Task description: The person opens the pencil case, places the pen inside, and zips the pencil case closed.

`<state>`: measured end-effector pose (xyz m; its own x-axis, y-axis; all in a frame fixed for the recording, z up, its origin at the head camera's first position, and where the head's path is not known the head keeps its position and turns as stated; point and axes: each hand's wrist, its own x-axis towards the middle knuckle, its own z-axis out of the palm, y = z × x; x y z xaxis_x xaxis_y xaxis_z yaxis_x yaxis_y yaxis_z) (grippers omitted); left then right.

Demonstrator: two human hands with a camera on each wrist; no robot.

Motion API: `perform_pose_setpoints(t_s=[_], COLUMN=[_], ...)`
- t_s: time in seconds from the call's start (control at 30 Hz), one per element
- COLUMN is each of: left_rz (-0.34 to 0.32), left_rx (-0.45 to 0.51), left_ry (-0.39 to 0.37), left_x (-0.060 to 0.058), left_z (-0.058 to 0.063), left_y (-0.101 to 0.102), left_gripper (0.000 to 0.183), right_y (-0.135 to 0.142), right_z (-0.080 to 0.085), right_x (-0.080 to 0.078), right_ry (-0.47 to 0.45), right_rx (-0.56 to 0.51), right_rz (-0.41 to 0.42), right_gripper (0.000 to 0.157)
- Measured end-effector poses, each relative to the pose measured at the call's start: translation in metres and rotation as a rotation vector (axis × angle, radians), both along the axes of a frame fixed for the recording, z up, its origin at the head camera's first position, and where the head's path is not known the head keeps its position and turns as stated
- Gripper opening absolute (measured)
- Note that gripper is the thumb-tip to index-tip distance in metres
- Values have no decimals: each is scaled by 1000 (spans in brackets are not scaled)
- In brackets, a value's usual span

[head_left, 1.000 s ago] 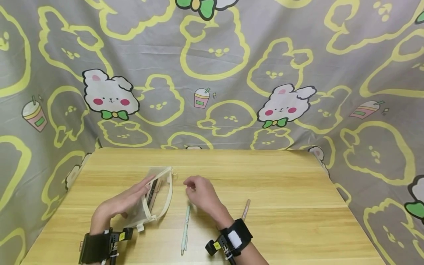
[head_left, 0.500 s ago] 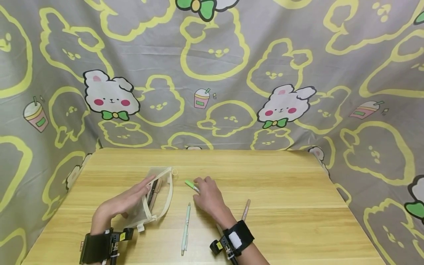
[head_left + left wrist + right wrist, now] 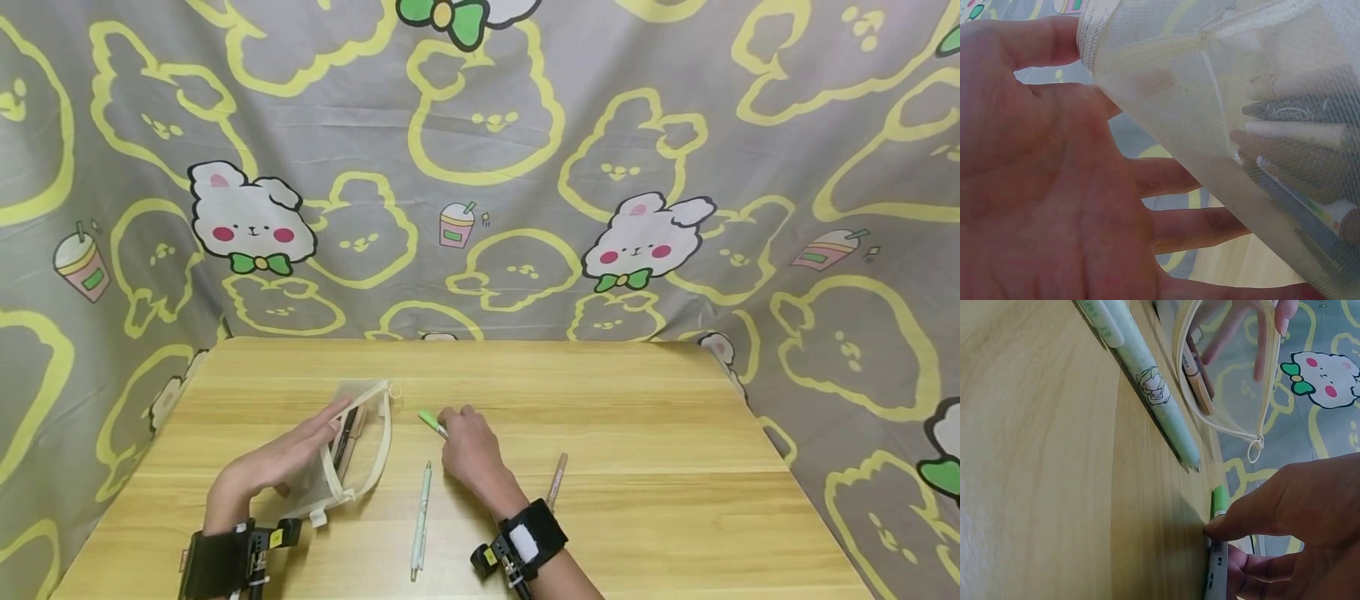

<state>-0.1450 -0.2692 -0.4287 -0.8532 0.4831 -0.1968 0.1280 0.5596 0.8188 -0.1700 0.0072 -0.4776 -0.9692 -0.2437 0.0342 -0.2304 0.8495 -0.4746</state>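
A see-through mesh pencil case [image 3: 374, 446] with a cream zip stands unzipped on the left of the table, with several pens [image 3: 1297, 137] inside. My left hand [image 3: 281, 454] holds its upper rim, thumb at the zip edge and the fingers [image 3: 1197, 228] straight behind the mesh. To the right, my right hand [image 3: 472, 450] pinches a green-capped marker [image 3: 1218, 565] between thumb and fingers, low over the wood. Its green end [image 3: 428, 417] points toward the case; the rest is partly hidden by the hand. A mint-green click pen [image 3: 421, 521] lies between the two hands.
A brown-pink pen [image 3: 557, 482] lies right of my right forearm, partly covered by it. The wooden table [image 3: 675, 500] ends at a grey printed curtain [image 3: 517, 200] behind and at both sides. A ring pull [image 3: 1255, 450] hangs from the case's zip.
The right hand has shifted slightly right and nearer, and the green-capped marker, hidden a second ago, now shows in its fingers. The left hand and pencil case stay put.
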Motion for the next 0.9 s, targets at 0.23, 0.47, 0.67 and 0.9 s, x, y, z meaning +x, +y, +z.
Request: perform_pose_setpoints(t_s=[0.23, 0.47, 0.67, 0.9], left_rz=[86, 75, 38, 70], left_rx=[-11, -9, -6, -11], left_ry=[-152, -130, -74, -134], left_x=[0, 2, 2, 1], left_z=[0, -1, -1, 0], left_y=[2, 1, 0, 1], left_gripper=[63, 64, 61, 62], right_y=[0, 0, 2, 7], right_z=[0, 1, 3, 5], right_x=[-1, -1, -1, 0], right_ry=[-3, -7, -19, 3], right_rx=[13, 4, -15, -71], right_rz=[-2, 0, -16, -36], right_gripper=[40, 35, 34, 35])
